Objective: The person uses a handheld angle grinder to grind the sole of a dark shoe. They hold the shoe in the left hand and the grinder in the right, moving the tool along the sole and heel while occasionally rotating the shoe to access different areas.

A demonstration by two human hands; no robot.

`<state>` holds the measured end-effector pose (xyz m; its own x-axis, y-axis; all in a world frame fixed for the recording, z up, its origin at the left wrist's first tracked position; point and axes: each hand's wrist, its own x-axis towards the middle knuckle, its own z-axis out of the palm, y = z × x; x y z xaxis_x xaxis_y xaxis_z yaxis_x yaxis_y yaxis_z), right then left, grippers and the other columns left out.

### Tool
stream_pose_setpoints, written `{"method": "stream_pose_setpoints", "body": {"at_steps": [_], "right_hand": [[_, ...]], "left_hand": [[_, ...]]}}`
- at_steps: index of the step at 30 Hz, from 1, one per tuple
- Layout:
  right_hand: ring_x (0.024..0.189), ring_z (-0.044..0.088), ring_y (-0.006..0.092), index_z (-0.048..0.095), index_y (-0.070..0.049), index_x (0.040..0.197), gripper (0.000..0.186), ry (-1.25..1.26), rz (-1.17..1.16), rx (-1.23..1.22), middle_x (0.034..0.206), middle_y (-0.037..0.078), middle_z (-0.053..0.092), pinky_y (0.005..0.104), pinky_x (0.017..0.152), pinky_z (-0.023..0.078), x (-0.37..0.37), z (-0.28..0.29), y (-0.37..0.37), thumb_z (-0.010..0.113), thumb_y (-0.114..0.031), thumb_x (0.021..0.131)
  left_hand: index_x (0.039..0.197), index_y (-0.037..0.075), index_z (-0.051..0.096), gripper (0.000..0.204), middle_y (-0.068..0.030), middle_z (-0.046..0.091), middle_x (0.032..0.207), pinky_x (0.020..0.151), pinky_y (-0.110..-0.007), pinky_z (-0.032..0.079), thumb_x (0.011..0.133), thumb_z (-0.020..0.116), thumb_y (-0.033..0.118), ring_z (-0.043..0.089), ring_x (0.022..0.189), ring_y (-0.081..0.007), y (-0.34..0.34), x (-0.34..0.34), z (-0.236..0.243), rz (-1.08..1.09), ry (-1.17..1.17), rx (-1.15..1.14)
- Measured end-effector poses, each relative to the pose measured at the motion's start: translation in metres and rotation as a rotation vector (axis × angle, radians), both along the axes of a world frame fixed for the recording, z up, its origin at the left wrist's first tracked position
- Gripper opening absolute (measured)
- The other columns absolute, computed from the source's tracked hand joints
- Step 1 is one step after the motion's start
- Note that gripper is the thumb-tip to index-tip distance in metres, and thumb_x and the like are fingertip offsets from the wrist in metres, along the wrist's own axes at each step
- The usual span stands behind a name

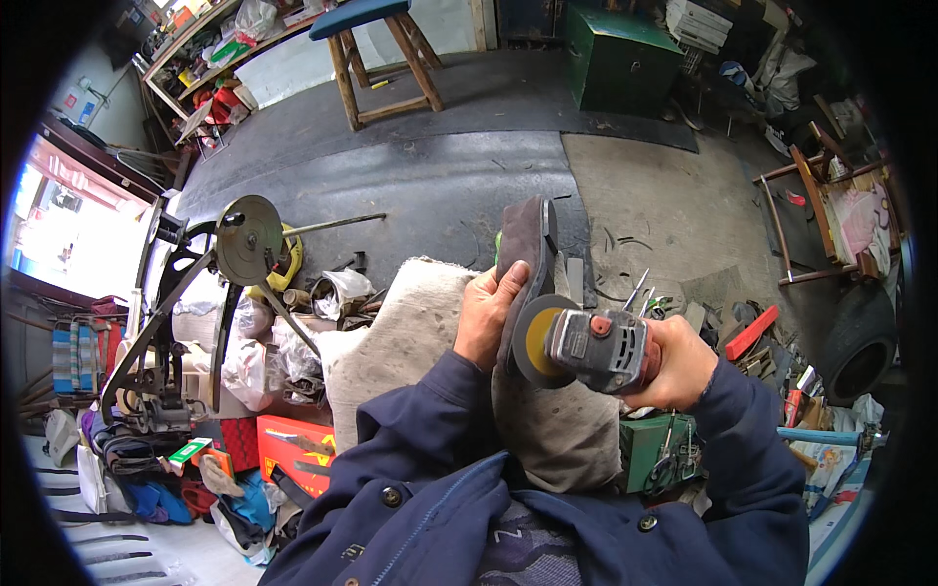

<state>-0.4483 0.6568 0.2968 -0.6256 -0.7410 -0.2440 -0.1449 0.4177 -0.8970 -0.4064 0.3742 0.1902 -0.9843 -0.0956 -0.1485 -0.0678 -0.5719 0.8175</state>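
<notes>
My left hand (486, 314) is closed round a dark brown suede shoe (520, 234), thumb along its side. The shoe stands tilted on edge over my lap, its dark sole turned to the right. In my right hand (681, 366) is an angle grinder (606, 350) with a grey and red body. Its round yellow-and-grey disc (536, 342) is at the edge of the sole; whether it touches or spins I cannot tell. A pale, stained cloth (410, 322) covers my lap beneath both.
A hand-cranked machine with a big wheel (248, 240) stands at left. Beyond are a blue-topped wooden stool (358, 18) and a green chest (622, 61). Tools and scraps lie right, near a red bar (751, 331) and a black tyre (862, 352). A green box (645, 444) sits beside my right arm.
</notes>
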Motion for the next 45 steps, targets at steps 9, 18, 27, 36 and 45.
{"method": "stream_pose_setpoints", "body": {"at_steps": [9, 18, 27, 36, 45], "right_hand": [[0.091, 0.069, 0.0058, 0.074, 0.002, 0.118, 0.051, -0.213, -0.137, -0.068, 0.097, 0.005, 0.081, 0.0293, 0.086, 0.06, -0.004, -0.004, 0.006, 0.096, -0.006, 0.073], [0.086, 0.078, 0.041, 0.074, -0.008, 0.122, 0.062, 0.263, 0.098, 0.103, 0.09, 0.018, 0.078, 0.0417, 0.079, 0.063, 0.018, 0.015, 0.003, 0.097, -0.025, 0.067], [0.09, 0.076, 0.0169, 0.075, 0.0, 0.12, 0.052, -0.027, 0.025, 0.066, 0.099, 0.007, 0.081, 0.0339, 0.085, 0.062, 0.002, 0.008, 0.001, 0.093, -0.004, 0.072], [0.087, 0.071, 0.0078, 0.075, 0.002, 0.114, 0.044, -0.143, -0.086, 0.012, 0.098, 0.004, 0.082, 0.03, 0.083, 0.06, -0.016, -0.016, 0.004, 0.094, -0.006, 0.075], [0.086, 0.074, 0.0089, 0.075, -0.001, 0.118, 0.051, -0.157, -0.079, -0.063, 0.096, 0.007, 0.082, 0.0304, 0.085, 0.061, 0.004, -0.002, 0.006, 0.097, -0.011, 0.072]], "left_hand": [[0.123, 0.002, 0.076, 0.033, -0.0035, 0.081, 0.109, 0.08, -0.027, 0.061, 0.115, 0.069, 0.033, 0.074, 0.09, -0.009, 0.001, 0.0, 0.0, 0.015, 0.009, 0.075], [0.117, 0.003, 0.077, 0.032, -0.0018, 0.081, 0.1, 0.072, -0.026, 0.059, 0.115, 0.069, 0.034, 0.072, 0.081, -0.0076, 0.0, 0.0, 0.0, 0.01, -0.012, 0.028], [0.119, 0.003, 0.076, 0.031, -0.0023, 0.081, 0.105, 0.075, -0.026, 0.06, 0.115, 0.069, 0.033, 0.073, 0.085, -0.0079, 0.0, 0.0, 0.0, 0.009, 0.011, 0.031], [0.122, 0.003, 0.076, 0.029, -0.0029, 0.081, 0.108, 0.079, -0.026, 0.061, 0.115, 0.069, 0.031, 0.074, 0.088, -0.0086, 0.002, 0.0, -0.001, 0.017, 0.013, 0.094], [0.122, 0.003, 0.076, 0.029, -0.0026, 0.082, 0.108, 0.078, -0.026, 0.06, 0.115, 0.068, 0.03, 0.073, 0.089, -0.008, 0.0, 0.0, -0.002, 0.002, 0.037, 0.072]]}}
